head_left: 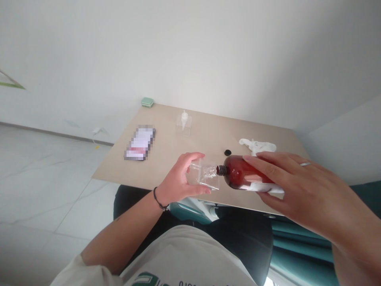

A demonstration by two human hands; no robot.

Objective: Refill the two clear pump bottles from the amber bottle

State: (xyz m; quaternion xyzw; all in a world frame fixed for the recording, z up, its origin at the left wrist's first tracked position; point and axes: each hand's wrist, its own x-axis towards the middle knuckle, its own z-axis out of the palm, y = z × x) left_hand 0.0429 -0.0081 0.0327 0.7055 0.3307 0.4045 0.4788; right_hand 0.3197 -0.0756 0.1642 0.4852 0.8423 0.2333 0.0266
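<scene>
Step in hand, prob.: pouring from bottle into cup, done in the air above the near edge of the bench (214, 129). R hand (300, 188) has the red-brown bottle (238, 172) tipped over on its side, neck (222, 170) pointing L, right at the mouth of the clear cup (205, 176). Whether neck touches rim, can't tell. L hand (180, 178) has the cup, also tilted, mouth turned twd the bottle.

Grip: L pinches cup btwn thumb and fingers, one on each side; R is wrapped round the bottle body, thumb below, fingers over the top. Both closed on what they hold. Wet-looking glints in the cup, poss. liquid, but a stream or fill level can't be made out.

Cap (228, 152) is off, lying on the bench just beyond the bottle, w/ white cloth (258, 146) to its R. Phone (139, 143) and a white nozzle (184, 119) at a clear holder (179, 129) are well apart from the work.

Next move, as I judge it, calls for: neck lined up w/ cup mouth, small tilt changes only, light L pinch b/c thin-looking walls might flex. Main risk: spill at the rim, esp. w/ cup tilted.
</scene>
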